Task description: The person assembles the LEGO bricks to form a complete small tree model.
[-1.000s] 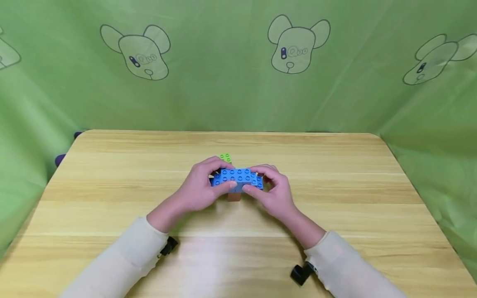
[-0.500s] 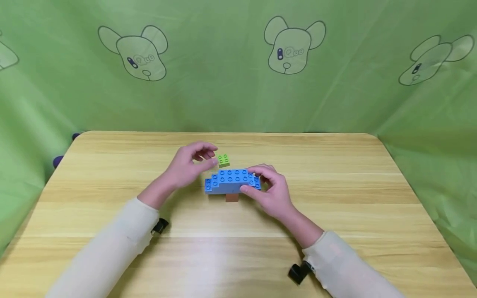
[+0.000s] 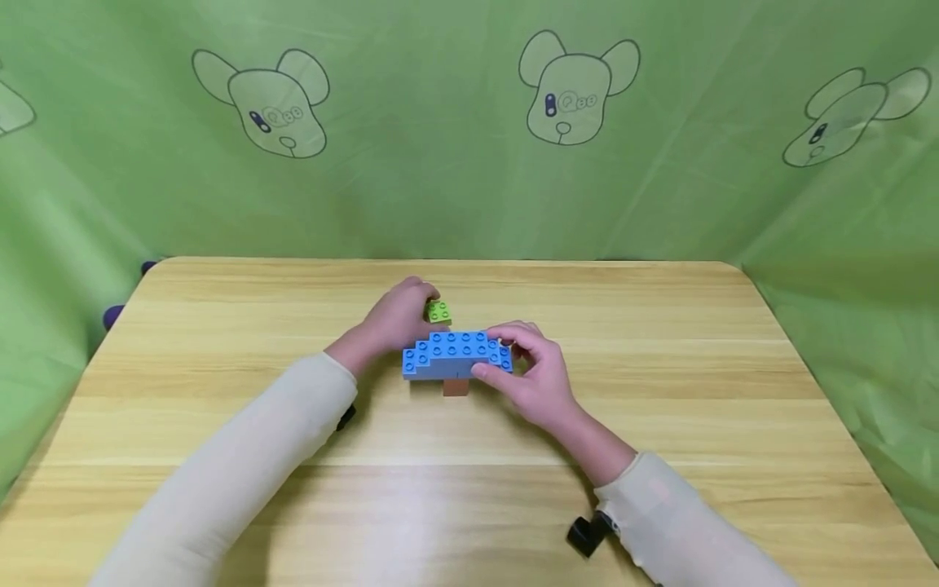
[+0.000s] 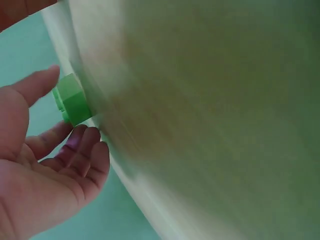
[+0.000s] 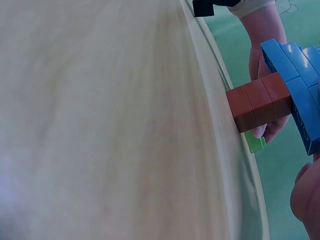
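Note:
A stepped stack of blue toy bricks (image 3: 455, 349) sits atop a short column of brown bricks (image 5: 257, 102), which stands on the table. My right hand (image 3: 535, 379) grips the stack's right end, thumb on the near face and fingers behind. Just beyond the stack is a small lime-green brick (image 3: 438, 311) with studs on top. My left hand (image 3: 402, 316) reaches behind the blue bricks and pinches this brick; in the left wrist view, the thumb is at one side of the green brick (image 4: 72, 100) and the index finger at the other. Part of the left hand is hidden by the blue stack.
The wooden table (image 3: 587, 456) reaches back to a green curtain (image 3: 440, 163) printed with mouse-like heads. Curtain also hangs along both sides. A small black camera (image 3: 587, 536) hangs from the right sleeve, and another black camera (image 3: 346, 417) shows under the left sleeve.
My left hand lets go of the blue stack's left end, moves back and takes hold of the green brick behind it. The right hand keeps its grip on the stack.

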Motion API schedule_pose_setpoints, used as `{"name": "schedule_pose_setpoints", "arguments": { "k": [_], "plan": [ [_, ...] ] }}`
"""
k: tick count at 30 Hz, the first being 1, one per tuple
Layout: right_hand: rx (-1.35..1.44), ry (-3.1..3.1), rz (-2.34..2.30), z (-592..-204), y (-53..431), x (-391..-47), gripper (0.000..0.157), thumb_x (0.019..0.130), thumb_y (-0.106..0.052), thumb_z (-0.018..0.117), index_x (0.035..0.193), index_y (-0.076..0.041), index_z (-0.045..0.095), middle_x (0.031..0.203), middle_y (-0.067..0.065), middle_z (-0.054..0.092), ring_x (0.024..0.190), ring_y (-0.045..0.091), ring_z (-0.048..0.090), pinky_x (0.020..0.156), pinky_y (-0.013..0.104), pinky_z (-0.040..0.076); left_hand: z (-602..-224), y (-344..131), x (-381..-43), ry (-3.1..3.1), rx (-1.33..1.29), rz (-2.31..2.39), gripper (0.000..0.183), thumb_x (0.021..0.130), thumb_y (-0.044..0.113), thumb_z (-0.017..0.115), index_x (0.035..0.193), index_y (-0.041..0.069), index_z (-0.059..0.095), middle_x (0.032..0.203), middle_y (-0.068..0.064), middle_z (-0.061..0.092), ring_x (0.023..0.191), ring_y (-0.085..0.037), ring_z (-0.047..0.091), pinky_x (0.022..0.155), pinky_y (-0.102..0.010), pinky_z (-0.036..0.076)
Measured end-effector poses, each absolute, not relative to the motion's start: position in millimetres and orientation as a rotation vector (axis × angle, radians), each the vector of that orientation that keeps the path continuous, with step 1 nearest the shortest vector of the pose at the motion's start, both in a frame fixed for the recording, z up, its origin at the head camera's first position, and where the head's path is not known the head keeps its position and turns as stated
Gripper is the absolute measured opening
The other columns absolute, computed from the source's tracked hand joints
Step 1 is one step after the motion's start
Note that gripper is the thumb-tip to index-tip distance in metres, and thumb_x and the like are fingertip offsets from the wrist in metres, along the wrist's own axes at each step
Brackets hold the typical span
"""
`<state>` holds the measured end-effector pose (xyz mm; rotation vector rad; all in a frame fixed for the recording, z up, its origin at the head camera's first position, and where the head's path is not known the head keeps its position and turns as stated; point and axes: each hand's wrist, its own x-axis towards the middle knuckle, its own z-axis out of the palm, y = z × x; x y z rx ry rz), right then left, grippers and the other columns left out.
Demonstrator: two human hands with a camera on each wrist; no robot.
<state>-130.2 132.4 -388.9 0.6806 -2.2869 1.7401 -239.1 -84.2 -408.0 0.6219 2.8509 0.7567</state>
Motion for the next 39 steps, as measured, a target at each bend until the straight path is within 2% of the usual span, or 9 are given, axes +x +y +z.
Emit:
{"name": "schedule_pose_setpoints", "arguments": {
  "k": [6,11,15,19,26,32,36,39],
  "plan": [
    [0.682,-2.283,1.743,-389.9,131.9,-131.8,0.034,0.079,0.013,0.077,0.112,0.008,0.067,0.107,0.018,0.063,0.093,0.022,0.051,0.073,0.032,0.046,-407.7,-85.6,-243.0,2.822,0.586,0.779,0.045,0.087,0.026,0.081,0.119,-0.002,0.067,0.102,-0.01,0.062,0.091,-0.024,0.057,0.083,-0.037,0.049],
    [0.667,-2.284,1.745,-388.1,131.7,-132.0,0.034,0.08,0.012,0.077,0.112,0.008,0.067,0.105,0.018,0.063,0.092,0.024,0.05,0.072,0.032,0.045,-397.7,-94.5,-236.8,2.775,0.557,1.043,0.046,0.09,0.024,0.078,0.125,-0.003,0.064,0.104,-0.009,0.061,0.09,-0.022,0.057,0.079,-0.035,0.05],
    [0.656,-2.279,1.731,-386.6,131.5,-132.1,0.034,0.079,0.012,0.078,0.111,0.008,0.068,0.104,0.018,0.064,0.09,0.028,0.049,0.071,0.043,0.043,-381.3,-99.4,-225.4,2.772,0.565,1.218,0.047,0.092,0.026,0.075,0.128,-0.001,0.064,0.108,-0.008,0.062,0.093,-0.023,0.057,0.078,-0.034,0.05],
    [0.667,-2.269,1.724,-386.9,130.8,-132.1,0.034,0.078,0.013,0.079,0.11,0.008,0.068,0.103,0.018,0.064,0.089,0.03,0.048,0.071,0.051,0.041,-365.4,-102.3,-209.1,2.82,0.653,1.296,0.045,0.093,0.029,0.074,0.129,0.004,0.065,0.116,-0.006,0.062,0.1,-0.024,0.056,0.078,-0.035,0.051],
    [0.705,-2.23,1.715,-389.7,129.5,-133.0,0.035,0.075,0.016,0.078,0.107,0.009,0.067,0.1,0.018,0.065,0.087,0.035,0.048,0.068,0.048,0.04,-349.5,-98.0,-174.6,2.773,0.969,1.375,0.041,0.091,0.021,0.076,0.127,0.004,0.067,0.112,-0.002,0.063,0.102,-0.022,0.056,0.078,-0.037,0.052],
    [0.715,-2.229,1.727,-389.3,130.1,-132.9,0.034,0.076,0.016,0.078,0.108,0.009,0.067,0.101,0.019,0.065,0.086,0.034,0.047,0.067,0.05,0.039,-346.1,-94.7,-159.4,2.74,0.969,1.374,0.04,0.09,0.021,0.078,0.124,0.005,0.068,0.11,0.001,0.061,0.106,-0.017,0.055,0.083,-0.045,0.049],
    [0.713,-2.235,1.726,-389.3,130.6,-132.3,0.034,0.077,0.015,0.078,0.108,0.009,0.067,0.1,0.019,0.065,0.087,0.034,0.047,0.067,0.051,0.04,-344.9,-94.1,-157.8,2.73,0.976,1.374,0.039,0.09,0.021,0.078,0.124,0.005,0.069,0.109,0.002,0.061,0.108,-0.016,0.055,0.086,-0.044,0.049],
    [0.712,-2.235,1.725,-389.3,130.5,-132.5,0.034,0.077,0.015,0.078,0.108,0.009,0.067,0.1,0.019,0.064,0.087,0.035,0.047,0.066,0.047,0.042,-343.9,-93.8,-157.7,2.728,1.005,1.338,0.038,0.09,0.022,0.078,0.123,0.006,0.069,0.108,0.003,0.06,0.107,-0.016,0.055,0.089,-0.041,0.048]
  ]
}}
